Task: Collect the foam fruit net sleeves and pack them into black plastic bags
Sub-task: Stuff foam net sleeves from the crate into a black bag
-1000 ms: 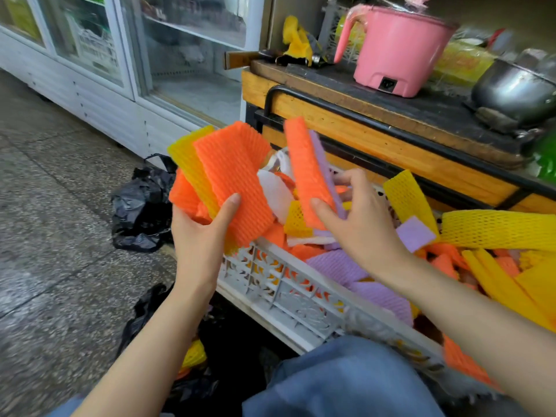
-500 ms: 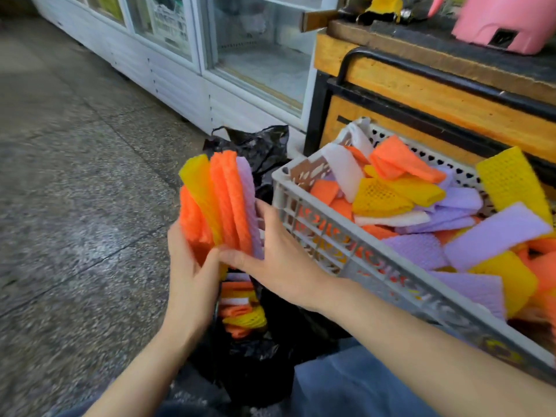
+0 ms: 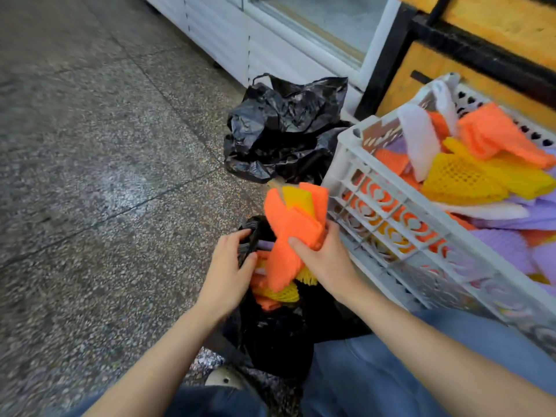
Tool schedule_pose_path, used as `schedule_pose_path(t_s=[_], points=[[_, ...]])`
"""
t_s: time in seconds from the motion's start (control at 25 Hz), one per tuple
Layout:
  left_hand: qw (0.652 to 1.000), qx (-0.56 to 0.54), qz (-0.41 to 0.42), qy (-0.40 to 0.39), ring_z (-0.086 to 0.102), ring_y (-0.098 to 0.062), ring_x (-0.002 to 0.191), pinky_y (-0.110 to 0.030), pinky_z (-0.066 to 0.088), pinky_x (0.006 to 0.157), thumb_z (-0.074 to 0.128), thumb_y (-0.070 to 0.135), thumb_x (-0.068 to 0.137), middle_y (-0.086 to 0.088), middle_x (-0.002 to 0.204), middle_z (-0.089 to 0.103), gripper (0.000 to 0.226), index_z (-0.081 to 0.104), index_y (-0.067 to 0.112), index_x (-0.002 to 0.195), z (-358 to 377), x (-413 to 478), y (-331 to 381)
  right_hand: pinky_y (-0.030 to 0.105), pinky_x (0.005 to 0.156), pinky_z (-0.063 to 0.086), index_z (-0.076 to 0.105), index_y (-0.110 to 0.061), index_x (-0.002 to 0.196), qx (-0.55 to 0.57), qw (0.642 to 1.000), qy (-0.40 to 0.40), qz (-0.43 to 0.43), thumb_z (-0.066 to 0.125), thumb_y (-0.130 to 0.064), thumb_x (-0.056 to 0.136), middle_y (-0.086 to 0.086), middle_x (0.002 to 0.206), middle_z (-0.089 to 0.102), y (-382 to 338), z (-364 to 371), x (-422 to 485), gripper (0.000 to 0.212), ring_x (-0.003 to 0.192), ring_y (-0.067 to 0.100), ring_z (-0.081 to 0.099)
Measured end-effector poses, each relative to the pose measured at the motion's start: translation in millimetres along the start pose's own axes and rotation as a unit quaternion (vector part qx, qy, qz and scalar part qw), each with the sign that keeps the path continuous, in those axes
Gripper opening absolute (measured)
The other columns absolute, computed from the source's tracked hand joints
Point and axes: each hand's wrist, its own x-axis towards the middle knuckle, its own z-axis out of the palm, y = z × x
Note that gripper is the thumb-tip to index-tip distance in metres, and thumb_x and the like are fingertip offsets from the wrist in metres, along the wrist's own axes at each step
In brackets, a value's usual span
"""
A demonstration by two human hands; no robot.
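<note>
My right hand [image 3: 323, 258] grips a bundle of orange and yellow foam net sleeves [image 3: 290, 227] over the mouth of a black plastic bag [image 3: 276, 332] between my knees. My left hand [image 3: 230, 267] pinches the rim of that bag at its left side. Orange and yellow sleeves lie inside the bag, below the bundle. To the right, a white plastic crate [image 3: 388, 206] holds many more sleeves in orange, yellow, purple and white.
A second, crumpled black bag [image 3: 282, 130] lies on the speckled stone floor behind the first one, against a white glass-door fridge [image 3: 270, 43]. A wooden counter with a black frame [image 3: 469, 55] stands behind the crate. My blue-jeaned legs fill the bottom edge.
The bundle passed from my left hand to my right hand and went down to the bag's mouth. My left hand let go of it and took the bag's rim. My view tilted downward.
</note>
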Motion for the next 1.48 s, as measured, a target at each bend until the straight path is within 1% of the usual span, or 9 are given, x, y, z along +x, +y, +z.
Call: schedule_pose_path(t_s=[0.16,0.28,0.36,0.48,0.68,0.8,1.04,1.28,1.48], points=[[0.987,0.024,-0.147,-0.067,0.045,-0.027,0.127,-0.023,0.030,0.096,0.063,0.011,0.086,-0.013,0.133,0.051,0.055,0.043,0.003,0.138,16.5,28.9,-17.1,0.031,0.092,0.047,0.038,-0.014,0.126,0.072,0.995,-0.062,0.041,0.070,-0.035,0.079,-0.002,0.115,0.057,17.2,7.2,9.0,0.060,0.107,0.012,0.057],[0.982,0.014,-0.169,-0.085,0.060,-0.025,0.091,-0.023,0.036,0.063,0.061,0.010,0.085,-0.009,0.089,0.067,0.007,0.063,0.008,0.091,27.3,36.7,-22.5,0.019,0.082,0.047,0.039,-0.012,0.121,0.033,0.984,-0.156,0.084,0.070,-0.034,0.080,-0.004,0.108,0.057,36.0,18.4,13.3,0.056,0.100,0.007,0.057],[0.974,-0.023,-0.214,-0.064,0.054,-0.022,0.071,-0.024,0.036,0.058,0.061,0.016,0.079,-0.004,0.063,0.058,0.014,0.059,0.016,0.066,24.0,38.8,-29.4,0.026,0.087,0.048,0.042,-0.007,0.121,0.019,0.984,-0.147,0.102,0.072,-0.046,0.070,0.001,0.111,0.059,48.8,17.4,19.7,0.071,0.107,0.016,0.059],[0.940,-0.177,-0.290,-0.013,0.056,-0.014,0.059,-0.024,0.040,0.061,0.062,0.013,0.078,0.004,0.054,0.058,0.027,0.063,0.019,0.052,8.5,29.5,-35.9,0.028,0.086,0.042,0.032,-0.005,0.130,-0.090,0.984,-0.110,0.104,0.070,-0.037,0.078,0.002,0.118,0.051,54.7,5.2,24.4,0.072,0.114,0.022,0.054],[0.945,-0.139,-0.288,0.062,0.043,-0.014,0.063,-0.029,0.032,0.058,0.056,0.016,0.093,-0.003,0.063,0.050,0.026,0.058,0.009,0.068,-6.2,7.8,-46.1,0.034,0.071,0.041,0.029,-0.004,0.125,-0.390,0.911,-0.103,0.084,0.060,-0.047,0.085,0.012,0.125,0.049,62.4,5.5,14.4,0.067,0.109,0.031,0.055],[0.923,-0.196,-0.305,0.131,0.044,-0.015,0.061,-0.028,0.035,0.057,0.045,0.012,0.097,-0.002,0.063,0.050,0.031,0.048,0.013,0.066,-8.4,5.6,-43.3,0.038,0.081,0.045,0.030,-0.006,0.128,-0.402,0.911,-0.074,0.045,0.063,-0.048,0.082,0.012,0.127,0.047,56.8,15.1,10.0,0.070,0.113,0.029,0.051],[0.922,-0.233,-0.299,0.079,0.034,-0.013,0.054,-0.028,0.027,0.050,0.047,0.012,0.097,0.000,0.058,0.039,0.035,0.042,0.017,0.063,-2.9,-4.3,-39.2,0.033,0.103,0.032,0.034,-0.007,0.136,-0.342,0.918,-0.090,-0.182,0.070,-0.040,0.079,0.010,0.134,0.046,38.0,63.9,0.1,0.075,0.127,0.026,0.042],[0.927,-0.256,-0.218,0.167,0.046,-0.011,0.063,-0.031,0.039,0.064,0.037,0.001,0.098,0.002,0.068,0.053,0.034,0.057,0.025,0.085,-9.2,-3.4,-43.0,0.035,0.100,0.029,0.040,-0.021,0.137,-0.514,0.789,-0.267,-0.202,0.061,-0.030,0.086,0.008,0.130,0.043,66.0,81.7,-10.8,0.056,0.123,0.028,0.038],[0.962,-0.187,-0.195,0.020,0.045,-0.001,0.052,-0.016,0.036,0.053,0.042,-0.004,0.094,0.000,0.064,0.054,0.028,0.059,0.018,0.091,2.5,-7.7,-44.2,0.032,0.108,0.026,0.032,-0.005,0.142,-0.348,0.854,-0.381,-0.070,0.066,-0.038,0.084,0.014,0.143,0.037,65.1,93.1,-13.3,0.075,0.133,0.028,0.035]])
